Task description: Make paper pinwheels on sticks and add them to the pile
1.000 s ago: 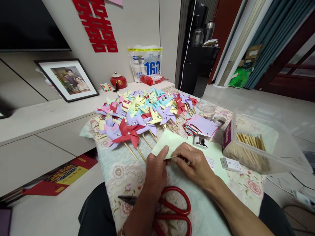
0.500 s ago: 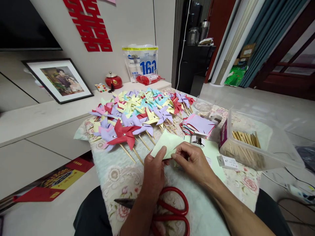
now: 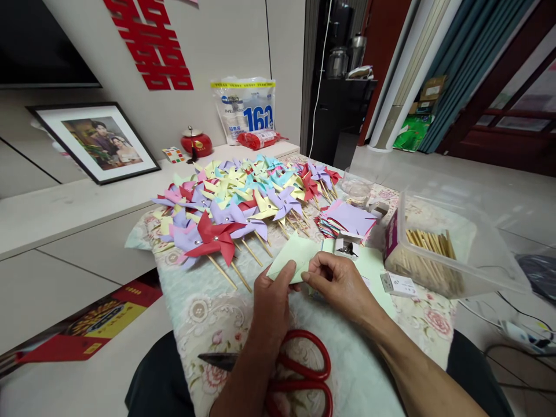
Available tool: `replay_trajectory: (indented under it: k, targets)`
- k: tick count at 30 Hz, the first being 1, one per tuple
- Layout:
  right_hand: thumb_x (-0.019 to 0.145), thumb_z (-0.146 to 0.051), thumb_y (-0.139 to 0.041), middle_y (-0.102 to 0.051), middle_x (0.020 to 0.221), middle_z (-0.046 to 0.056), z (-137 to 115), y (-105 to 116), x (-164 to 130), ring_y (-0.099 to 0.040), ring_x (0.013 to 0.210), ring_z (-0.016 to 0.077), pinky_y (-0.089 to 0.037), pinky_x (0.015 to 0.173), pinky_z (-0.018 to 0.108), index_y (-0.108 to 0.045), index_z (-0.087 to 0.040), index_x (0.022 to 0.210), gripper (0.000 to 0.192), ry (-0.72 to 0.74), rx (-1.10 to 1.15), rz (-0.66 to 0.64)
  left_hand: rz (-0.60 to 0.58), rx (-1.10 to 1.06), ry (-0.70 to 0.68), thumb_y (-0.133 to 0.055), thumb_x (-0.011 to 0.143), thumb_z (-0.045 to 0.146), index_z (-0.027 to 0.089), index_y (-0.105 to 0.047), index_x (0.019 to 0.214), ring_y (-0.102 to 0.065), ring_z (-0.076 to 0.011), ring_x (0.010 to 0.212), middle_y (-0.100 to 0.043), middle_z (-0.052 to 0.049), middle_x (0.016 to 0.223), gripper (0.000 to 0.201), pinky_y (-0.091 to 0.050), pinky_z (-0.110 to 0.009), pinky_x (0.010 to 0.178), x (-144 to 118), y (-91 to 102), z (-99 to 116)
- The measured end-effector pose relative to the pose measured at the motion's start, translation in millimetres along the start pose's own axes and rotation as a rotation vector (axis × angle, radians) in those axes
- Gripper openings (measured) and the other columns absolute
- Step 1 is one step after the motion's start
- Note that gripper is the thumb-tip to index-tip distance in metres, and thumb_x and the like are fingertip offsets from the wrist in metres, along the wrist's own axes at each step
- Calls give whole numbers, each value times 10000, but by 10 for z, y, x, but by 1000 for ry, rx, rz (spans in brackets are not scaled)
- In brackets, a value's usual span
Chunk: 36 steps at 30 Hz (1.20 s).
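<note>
A pale green paper sheet is gripped at its lower left by my left hand, the thumb lying on top. At the sheet's right edge, the fingertips of my right hand are pinched together; whether something small sits between them is hidden. Red-handled scissors lie on the tablecloth, partly under my left forearm. Beyond my hands are finished paper pinwheels on wooden sticks, in several colours. Behind my right hand stands a small open box with dark shiny bits inside, near a stack of coloured paper.
On the right, a clear plastic bin holds many wooden sticks. A small white box lies before it. Behind the flowered tablecloth, a cabinet carries a framed photo, a red jar and a bag of cups.
My left thumb has shifted slightly on the green sheet. My right fingertips stay pinched at its edge. The whole view has moved a little, with things appearing slightly further left.
</note>
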State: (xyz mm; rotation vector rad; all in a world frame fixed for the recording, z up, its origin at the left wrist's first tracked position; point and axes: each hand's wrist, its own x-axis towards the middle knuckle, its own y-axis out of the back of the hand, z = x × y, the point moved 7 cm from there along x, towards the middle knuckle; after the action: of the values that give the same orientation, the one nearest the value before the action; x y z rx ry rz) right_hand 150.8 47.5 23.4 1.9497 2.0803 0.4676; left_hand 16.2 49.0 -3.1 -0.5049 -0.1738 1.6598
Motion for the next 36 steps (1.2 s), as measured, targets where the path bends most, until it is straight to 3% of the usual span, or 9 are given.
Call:
replay_trajectory:
  k: [8,11,16,28,31,33,36]
  targets:
    - [758,-243,-649,-473,538,-61,6,9,1,-409,517,102,-303,504,225,-564,-197,651,144,-56,18,-7,-37,73,7,-722,625,213,208,-728,665,-528,-160,560,-650,-22,644,41,-461,-274,548,-55,-54,129]
    - [760,-251,-646,-478,535,-60,1,16,3,-415,517,104,-308,504,224,-556,-200,644,156,-49,5,-6,18,69,-24,-745,617,253,204,-710,677,-506,-152,538,-643,-8,635,86,-440,-276,524,-17,-11,58]
    - [782,-272,-623,-480,535,-61,5,22,9,-427,510,102,-305,506,225,-547,-198,652,168,-40,-21,-9,5,97,-42,-786,623,288,176,-713,757,-514,-138,548,-645,9,635,190,-449,-262,549,44,27,-103]
    - [782,-329,-672,-494,545,-49,-7,60,7,-411,508,100,-305,485,226,-586,-191,656,206,-29,55,26,20,170,-23,-791,663,335,178,-668,654,-475,-122,482,-563,34,492,199,-389,-242,510,66,102,-105]
    - [801,-394,-681,-531,594,-32,-29,256,16,-445,536,113,-346,501,237,-628,-193,741,216,41,149,185,-46,64,66,-811,638,338,174,-692,684,-505,-126,524,-630,8,595,208,-397,-241,514,63,71,-125]
    - [805,-405,-697,-628,731,12,-33,398,22,-543,647,144,-433,591,259,-677,-190,878,229,96,168,298,-105,-10,136,-822,626,324,173,-719,739,-546,-135,585,-678,-13,710,215,-412,-238,531,47,35,-141]
    - [814,-438,-706,-703,999,79,10,457,68,-631,881,199,-501,771,317,-674,-178,1143,421,105,222,290,-180,-29,197,-828,634,322,171,-745,807,-564,-139,607,-692,-26,762,244,-442,-242,554,17,-5,-154]
